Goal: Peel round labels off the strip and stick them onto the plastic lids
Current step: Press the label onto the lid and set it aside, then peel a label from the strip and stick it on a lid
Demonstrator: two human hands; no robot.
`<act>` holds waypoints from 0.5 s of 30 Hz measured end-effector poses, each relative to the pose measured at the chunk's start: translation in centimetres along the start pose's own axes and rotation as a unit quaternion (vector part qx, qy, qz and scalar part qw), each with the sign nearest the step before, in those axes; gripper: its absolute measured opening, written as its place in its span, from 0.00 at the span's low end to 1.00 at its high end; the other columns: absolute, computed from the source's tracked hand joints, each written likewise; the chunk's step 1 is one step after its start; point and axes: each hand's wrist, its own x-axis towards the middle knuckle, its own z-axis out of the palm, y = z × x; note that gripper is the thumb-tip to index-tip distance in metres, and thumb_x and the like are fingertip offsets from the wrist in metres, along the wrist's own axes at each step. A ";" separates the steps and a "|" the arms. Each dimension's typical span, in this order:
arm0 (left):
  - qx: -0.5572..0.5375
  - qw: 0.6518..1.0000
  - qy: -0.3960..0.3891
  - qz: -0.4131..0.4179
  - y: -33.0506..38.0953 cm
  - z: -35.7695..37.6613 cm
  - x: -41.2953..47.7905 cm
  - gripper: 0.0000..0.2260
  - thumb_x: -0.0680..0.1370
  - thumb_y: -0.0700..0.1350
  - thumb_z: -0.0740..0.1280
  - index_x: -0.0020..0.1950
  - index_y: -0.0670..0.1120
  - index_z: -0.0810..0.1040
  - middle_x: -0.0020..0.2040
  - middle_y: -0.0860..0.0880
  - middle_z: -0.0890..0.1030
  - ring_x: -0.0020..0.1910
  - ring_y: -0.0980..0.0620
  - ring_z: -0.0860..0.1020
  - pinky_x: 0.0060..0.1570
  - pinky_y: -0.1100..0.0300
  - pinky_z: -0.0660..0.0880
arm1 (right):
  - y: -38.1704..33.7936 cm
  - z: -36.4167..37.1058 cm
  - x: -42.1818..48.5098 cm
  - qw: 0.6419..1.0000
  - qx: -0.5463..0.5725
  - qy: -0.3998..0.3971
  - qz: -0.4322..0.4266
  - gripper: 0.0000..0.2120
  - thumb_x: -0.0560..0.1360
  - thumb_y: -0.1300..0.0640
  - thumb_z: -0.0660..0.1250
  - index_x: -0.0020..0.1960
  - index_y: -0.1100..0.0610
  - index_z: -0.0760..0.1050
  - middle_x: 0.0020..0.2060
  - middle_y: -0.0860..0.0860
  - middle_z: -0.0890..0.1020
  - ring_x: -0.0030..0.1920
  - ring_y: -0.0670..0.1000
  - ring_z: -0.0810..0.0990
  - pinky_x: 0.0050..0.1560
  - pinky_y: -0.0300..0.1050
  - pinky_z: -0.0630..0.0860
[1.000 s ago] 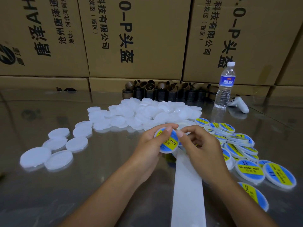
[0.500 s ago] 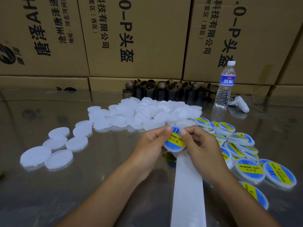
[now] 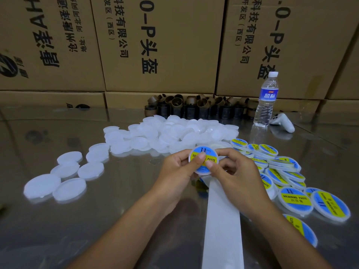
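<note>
Both hands hold one white plastic lid above the table, its blue and yellow round label facing me. My left hand grips its left edge with the thumb pressed on the label. From the right, my right hand grips it too, thumb on the label's yellow band. The white backing strip runs from under my hands to the bottom edge. A heap of bare white lids lies behind my hands, with more at the left. Labelled lids lie at the right.
The table is shiny metal. Dark cardboard tubes stand at its far side before a wall of cardboard boxes. A water bottle and a white controller are at the far right.
The lid has turned upright so its label faces me squarely. Both thumbs have slid onto the label's face and the hands have drawn closer together.
</note>
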 end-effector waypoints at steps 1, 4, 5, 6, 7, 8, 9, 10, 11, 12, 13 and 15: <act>-0.001 1.000 -0.010 -0.004 -0.1 0.0 0.0 0.18 0.71 0.50 0.69 0.55 0.41 0.81 0.51 0.42 0.84 0.51 0.47 0.82 0.54 0.56 0.78 | 0.0 0.0 0.0 1.000 0.000 0.010 -0.003 0.06 0.73 0.56 0.70 0.46 0.48 0.75 0.26 0.46 0.79 0.29 0.42 0.75 0.34 0.33 0.68; -0.010 0.999 -0.029 -0.011 -0.3 -0.1 0.1 0.11 0.75 0.42 0.69 0.56 0.42 0.80 0.51 0.45 0.85 0.48 0.52 0.83 0.45 0.64 0.78 | 0.1 0.0 0.0 0.999 0.013 0.038 0.006 0.05 0.73 0.56 0.70 0.46 0.48 0.76 0.29 0.49 0.82 0.35 0.50 0.80 0.40 0.45 0.75; -0.015 0.999 -0.027 -0.013 -0.3 -0.1 0.1 0.10 0.76 0.40 0.68 0.56 0.41 0.79 0.51 0.45 0.85 0.47 0.52 0.83 0.43 0.65 0.77 | 0.1 0.0 0.0 0.999 0.020 0.040 0.009 0.04 0.74 0.56 0.69 0.47 0.48 0.76 0.30 0.50 0.82 0.37 0.52 0.82 0.42 0.48 0.75; -0.019 0.999 -0.023 -0.012 -0.3 -0.2 0.1 0.10 0.76 0.39 0.68 0.57 0.40 0.79 0.51 0.44 0.85 0.46 0.52 0.83 0.43 0.65 0.77 | 0.0 0.0 0.0 0.999 0.026 0.039 0.009 0.04 0.74 0.55 0.69 0.47 0.49 0.76 0.31 0.51 0.83 0.38 0.52 0.82 0.42 0.48 0.75; -0.022 1.000 -0.019 -0.008 -0.3 -0.2 0.1 0.10 0.77 0.38 0.67 0.57 0.39 0.79 0.51 0.43 0.84 0.46 0.52 0.83 0.42 0.65 0.77 | 0.0 0.0 0.0 0.999 0.031 0.033 0.008 0.05 0.74 0.55 0.69 0.48 0.49 0.76 0.31 0.51 0.83 0.38 0.52 0.82 0.41 0.47 0.75; -0.024 1.000 -0.013 -0.004 -0.3 -0.2 0.1 0.09 0.77 0.38 0.67 0.57 0.39 0.79 0.51 0.43 0.84 0.46 0.52 0.83 0.43 0.64 0.77 | -0.1 0.0 0.0 0.999 0.033 0.024 0.005 0.07 0.73 0.56 0.70 0.49 0.48 0.76 0.32 0.51 0.83 0.37 0.50 0.82 0.40 0.45 0.74; -0.027 1.000 -0.007 0.001 -0.3 -0.2 0.1 0.09 0.77 0.38 0.67 0.56 0.39 0.79 0.50 0.43 0.84 0.45 0.53 0.82 0.44 0.63 0.78 | -0.2 0.0 -0.1 0.999 0.032 0.013 0.001 0.09 0.73 0.57 0.71 0.50 0.46 0.75 0.32 0.50 0.83 0.37 0.49 0.82 0.40 0.43 0.74; -0.029 1.000 0.000 0.005 -0.3 -0.2 0.1 0.09 0.77 0.37 0.67 0.56 0.39 0.79 0.50 0.43 0.84 0.44 0.53 0.82 0.45 0.62 0.78 | -0.2 0.1 -0.1 1.000 0.028 0.003 -0.001 0.12 0.72 0.59 0.71 0.50 0.45 0.75 0.32 0.50 0.83 0.37 0.49 0.82 0.40 0.43 0.74; -0.033 0.999 0.005 0.006 -0.4 -0.2 0.2 0.08 0.77 0.37 0.67 0.55 0.39 0.79 0.49 0.43 0.84 0.44 0.53 0.82 0.47 0.62 0.79 | -0.3 0.1 -0.1 1.000 0.021 -0.002 -0.002 0.13 0.72 0.60 0.72 0.50 0.44 0.74 0.33 0.49 0.84 0.38 0.49 0.82 0.41 0.44 0.75; -0.037 0.999 0.007 0.006 -0.4 -0.1 0.2 0.08 0.77 0.37 0.67 0.55 0.38 0.79 0.50 0.43 0.84 0.45 0.52 0.82 0.48 0.61 0.79 | -0.2 0.1 -0.1 1.000 0.014 -0.002 -0.002 0.14 0.72 0.61 0.72 0.50 0.44 0.74 0.33 0.49 0.84 0.38 0.49 0.82 0.42 0.45 0.76; -0.040 0.999 0.007 0.006 -0.4 -0.1 0.2 0.09 0.77 0.37 0.67 0.56 0.38 0.79 0.51 0.42 0.84 0.47 0.50 0.82 0.49 0.60 0.79 | -0.2 0.1 -0.1 1.000 0.009 0.001 -0.002 0.14 0.72 0.61 0.72 0.49 0.44 0.74 0.33 0.49 0.83 0.38 0.49 0.82 0.43 0.46 0.76; -0.037 0.999 0.002 0.009 -0.4 0.0 0.1 0.09 0.77 0.36 0.67 0.56 0.39 0.79 0.52 0.42 0.84 0.49 0.50 0.82 0.49 0.60 0.79 | -0.1 0.1 0.0 1.000 0.008 0.014 -0.006 0.15 0.72 0.62 0.71 0.48 0.43 0.74 0.32 0.48 0.83 0.38 0.47 0.81 0.42 0.45 0.75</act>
